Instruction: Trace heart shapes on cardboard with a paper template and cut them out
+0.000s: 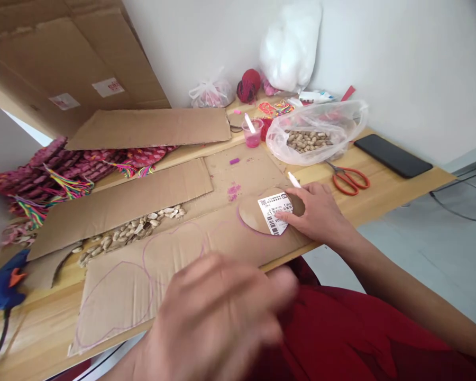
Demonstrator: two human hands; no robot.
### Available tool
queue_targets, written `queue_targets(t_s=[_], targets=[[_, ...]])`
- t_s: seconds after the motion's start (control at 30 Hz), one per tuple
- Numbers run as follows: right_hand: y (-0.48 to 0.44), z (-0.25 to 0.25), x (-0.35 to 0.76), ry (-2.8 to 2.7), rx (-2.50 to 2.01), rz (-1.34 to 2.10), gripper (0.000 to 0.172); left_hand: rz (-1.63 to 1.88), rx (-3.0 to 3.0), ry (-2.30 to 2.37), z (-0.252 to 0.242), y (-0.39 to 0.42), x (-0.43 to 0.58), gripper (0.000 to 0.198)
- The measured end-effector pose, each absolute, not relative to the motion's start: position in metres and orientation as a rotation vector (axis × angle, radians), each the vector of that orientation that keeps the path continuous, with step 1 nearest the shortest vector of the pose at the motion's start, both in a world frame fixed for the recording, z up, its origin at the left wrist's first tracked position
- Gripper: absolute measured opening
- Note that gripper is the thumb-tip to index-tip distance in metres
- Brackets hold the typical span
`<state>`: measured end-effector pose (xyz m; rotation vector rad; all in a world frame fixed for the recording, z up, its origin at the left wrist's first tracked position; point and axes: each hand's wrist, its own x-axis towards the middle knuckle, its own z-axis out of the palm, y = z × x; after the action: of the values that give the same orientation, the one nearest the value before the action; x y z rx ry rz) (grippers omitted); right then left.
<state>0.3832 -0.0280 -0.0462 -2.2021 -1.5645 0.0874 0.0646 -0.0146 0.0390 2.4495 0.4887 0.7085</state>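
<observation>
My right hand [319, 214] rests on a rounded cardboard cutout [252, 211] that carries a white barcode label [275, 212]. Its fingertips press the label, and a thin white pen [294, 180] is gripped between its fingers. The cutout lies on a flat cardboard sheet [119, 301] marked with purple drawn outlines. My left hand [222, 312] hovers close to the camera over the sheet's near edge. It is smeared by motion, and I see nothing in it.
Red scissors [349, 180], a black phone [392, 155] and a plastic bag of peanuts [313, 137] lie right of the sheet. A pink cup [253, 135], red yarn [249, 84], loose peanuts [130, 230], woven fabric [63, 169] and a blue glue gun [3, 283] surround it.
</observation>
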Motion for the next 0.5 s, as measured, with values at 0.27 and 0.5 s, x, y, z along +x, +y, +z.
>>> queue_targets(t_s=[0.27, 0.5], targets=[[-0.027, -0.050, 0.375, -1.473, -2.189, 0.061, 0.053, 0.419, 2.538, 0.750, -0.044, 0.030, 0.082, 0.059], [-0.034, -0.056, 0.370, -1.464, -2.176, 0.017, 0.057, 0.444, 2.317, 0.806, -0.036, 0.039, 0.093, 0.075]])
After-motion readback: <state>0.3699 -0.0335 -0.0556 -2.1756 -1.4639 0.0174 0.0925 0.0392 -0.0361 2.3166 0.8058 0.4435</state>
